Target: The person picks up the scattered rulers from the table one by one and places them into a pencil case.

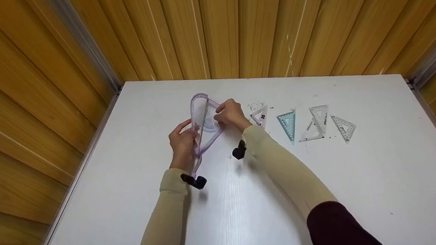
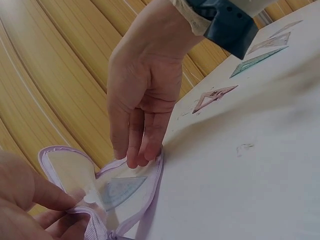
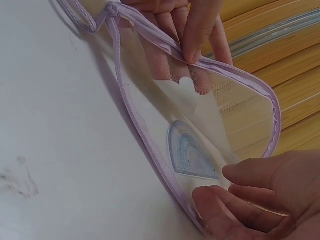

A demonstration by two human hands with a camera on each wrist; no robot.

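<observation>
Head view, arms (image 1: 286, 168) outstretched, left grip (image 1: 182, 144) pinching pouch (image 1: 206, 138)

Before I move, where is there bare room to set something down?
Bare on the white table: left of the left hand to the edge; right of the rightmost set square. Crowded: around the purple-trimmed pouch; right of the right hand, among other set squares.
</observation>
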